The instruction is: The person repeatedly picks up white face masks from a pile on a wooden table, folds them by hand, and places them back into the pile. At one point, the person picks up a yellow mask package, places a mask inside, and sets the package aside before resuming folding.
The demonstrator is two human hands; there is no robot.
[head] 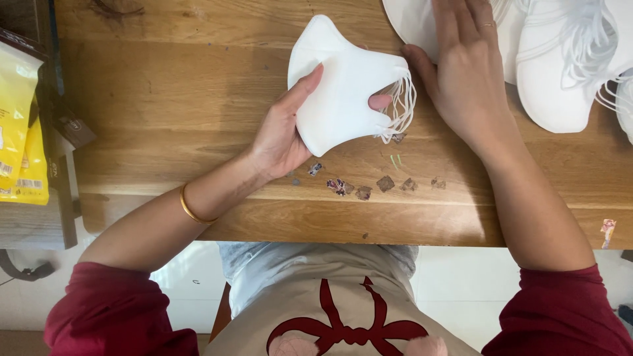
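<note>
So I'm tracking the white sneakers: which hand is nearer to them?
Right. The right hand lies flat beside the sneakers; the left hand holds a white face mask farther away.

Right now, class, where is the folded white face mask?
In the head view, the folded white face mask is upper centre above the wooden table, gripped by the left hand, with the right hand just to its right.

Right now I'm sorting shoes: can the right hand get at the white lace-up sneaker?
Probably yes: the right hand lies flat beside the white lace-up sneaker, empty, with nothing between them.
</note>
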